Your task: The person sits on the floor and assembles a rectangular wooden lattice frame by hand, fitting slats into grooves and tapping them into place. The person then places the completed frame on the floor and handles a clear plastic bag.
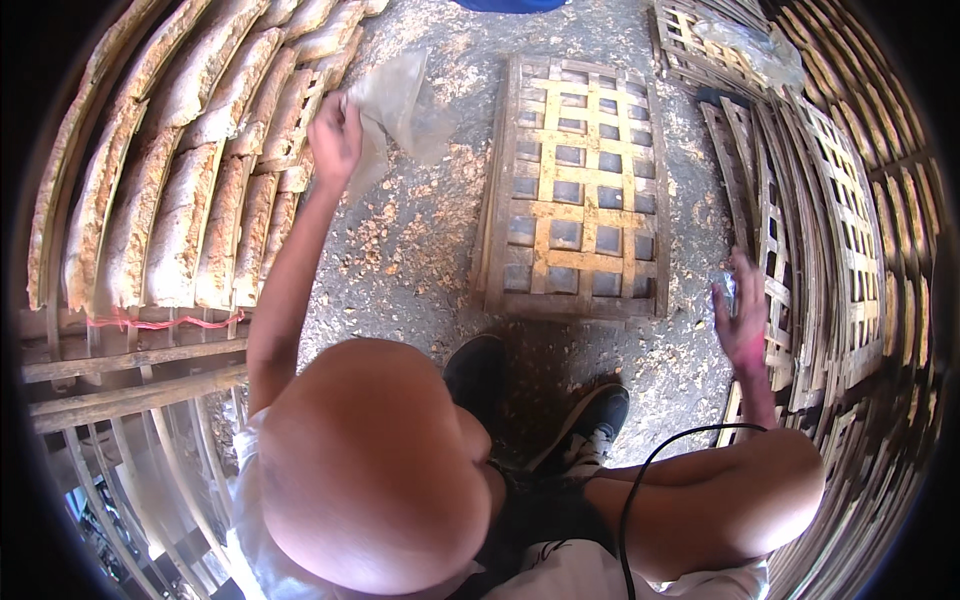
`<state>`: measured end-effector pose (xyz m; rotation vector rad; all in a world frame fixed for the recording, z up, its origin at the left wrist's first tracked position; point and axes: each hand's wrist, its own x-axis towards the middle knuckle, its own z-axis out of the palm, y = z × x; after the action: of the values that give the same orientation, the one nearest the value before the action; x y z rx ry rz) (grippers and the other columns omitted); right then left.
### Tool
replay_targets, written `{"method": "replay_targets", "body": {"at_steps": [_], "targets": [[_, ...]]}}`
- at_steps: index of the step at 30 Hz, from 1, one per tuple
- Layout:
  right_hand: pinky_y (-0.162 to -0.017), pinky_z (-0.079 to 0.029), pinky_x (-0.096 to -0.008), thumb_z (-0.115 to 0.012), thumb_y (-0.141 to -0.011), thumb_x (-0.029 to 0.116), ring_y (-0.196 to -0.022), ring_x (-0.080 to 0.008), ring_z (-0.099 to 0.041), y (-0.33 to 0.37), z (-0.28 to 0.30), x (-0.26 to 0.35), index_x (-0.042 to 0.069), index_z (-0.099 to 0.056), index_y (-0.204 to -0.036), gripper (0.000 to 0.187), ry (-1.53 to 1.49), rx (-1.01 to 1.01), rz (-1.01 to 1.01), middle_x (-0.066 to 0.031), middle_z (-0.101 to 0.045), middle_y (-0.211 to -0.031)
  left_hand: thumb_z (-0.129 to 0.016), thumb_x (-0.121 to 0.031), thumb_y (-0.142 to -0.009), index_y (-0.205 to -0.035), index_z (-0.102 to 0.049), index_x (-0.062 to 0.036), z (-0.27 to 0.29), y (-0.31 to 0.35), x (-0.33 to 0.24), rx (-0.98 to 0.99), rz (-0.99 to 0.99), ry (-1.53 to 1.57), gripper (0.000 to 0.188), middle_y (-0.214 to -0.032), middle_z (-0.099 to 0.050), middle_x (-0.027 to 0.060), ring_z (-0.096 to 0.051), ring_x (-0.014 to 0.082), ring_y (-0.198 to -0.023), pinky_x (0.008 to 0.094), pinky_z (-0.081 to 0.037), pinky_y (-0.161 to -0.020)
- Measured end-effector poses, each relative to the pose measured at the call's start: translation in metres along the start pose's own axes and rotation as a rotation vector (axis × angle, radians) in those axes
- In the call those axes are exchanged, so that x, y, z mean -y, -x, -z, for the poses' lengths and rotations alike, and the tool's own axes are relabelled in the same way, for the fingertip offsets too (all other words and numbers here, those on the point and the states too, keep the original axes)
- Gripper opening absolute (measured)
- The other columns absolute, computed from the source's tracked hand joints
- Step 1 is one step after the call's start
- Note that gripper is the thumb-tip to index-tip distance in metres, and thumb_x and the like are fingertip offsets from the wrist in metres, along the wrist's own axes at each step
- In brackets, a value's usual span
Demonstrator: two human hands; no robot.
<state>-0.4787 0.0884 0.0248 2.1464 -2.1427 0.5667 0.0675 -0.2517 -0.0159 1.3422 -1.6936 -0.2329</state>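
Observation:
My left hand (337, 138) reaches out at the upper left, its fingers closed on the edge of a thin, cloudy plastic sheet (388, 92). The sheet hangs away to the right of the hand, over the littered ground. In front of my feet lies a flat stack of wooden lattice trays (590, 214), with pale woven slats inside darker frames. My right hand (742, 318) is at the right with its fingers apart, beside a row of lattice trays (835, 230) standing on edge. A small shiny bluish patch shows by its fingers; what it is I cannot make out.
Slatted racks at the left hold rows of crusty, pale brown slabs (185, 215), with a pink string (165, 321) below. More trays with crumpled clear plastic (750, 52) lie at the upper right. Pale crumbs cover the grey ground (400, 255). A black cable (655, 450) crosses my leg.

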Motion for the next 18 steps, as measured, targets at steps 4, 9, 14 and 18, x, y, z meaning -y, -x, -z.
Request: {"method": "replay_targets", "body": {"at_steps": [4,9,14,18], "targets": [[-0.099,-0.059,-0.0484,-0.065,-0.101,0.017,-0.121,-0.0388,-0.065,-0.056,0.068,0.017,0.01,-0.049,-0.152,0.053,0.156,-0.013,0.176,-0.0208,-0.06,-0.136,-0.07,-0.022,-0.098,-0.109,-0.073,-0.0009,0.023,-0.071,-0.068,0.016,-0.117,-0.057,0.024,-0.078,-0.071,0.0128,-0.068,0.0187,-0.07,0.0364,-0.054,-0.068],[-0.108,-0.052,-0.0488,-0.062,-0.102,0.023,-0.126,-0.0383,-0.061,-0.125,0.132,0.04,0.009,-0.052,-0.148,0.049,0.368,-0.074,0.476,-0.0188,-0.059,-0.135,-0.073,-0.017,-0.094,-0.102,-0.071,-0.0028,0.065,-0.148,-0.146,0.281,-0.263,-0.061,0.017,-0.086,-0.072,0.0054,-0.065,0.013,-0.075,0.0318,-0.052,-0.069],[-0.115,-0.049,-0.0521,-0.072,-0.096,0.041,-0.137,-0.0358,-0.056,-0.184,0.158,0.102,0.014,-0.046,-0.154,0.07,0.194,-0.159,0.421,-0.0164,-0.055,-0.148,-0.077,-0.016,-0.091,-0.097,-0.073,-0.0062,0.085,-0.145,-0.281,0.697,-0.407,0.126,0.012,-0.081,-0.071,-0.0047,-0.061,0.0061,-0.073,0.0272,-0.052,-0.067],[-0.117,-0.048,-0.0535,-0.081,-0.09,0.045,-0.138,-0.035,-0.057,-0.18,0.144,0.16,0.01,-0.04,-0.158,0.087,-0.095,-0.205,0.413,-0.0206,-0.054,-0.152,-0.074,-0.011,-0.092,-0.098,-0.075,-0.0034,0.047,-0.079,-0.351,0.942,-0.579,0.416,0.01,-0.083,-0.072,-0.0006,-0.062,0.0068,-0.074,0.0262,-0.054,-0.069]]}}
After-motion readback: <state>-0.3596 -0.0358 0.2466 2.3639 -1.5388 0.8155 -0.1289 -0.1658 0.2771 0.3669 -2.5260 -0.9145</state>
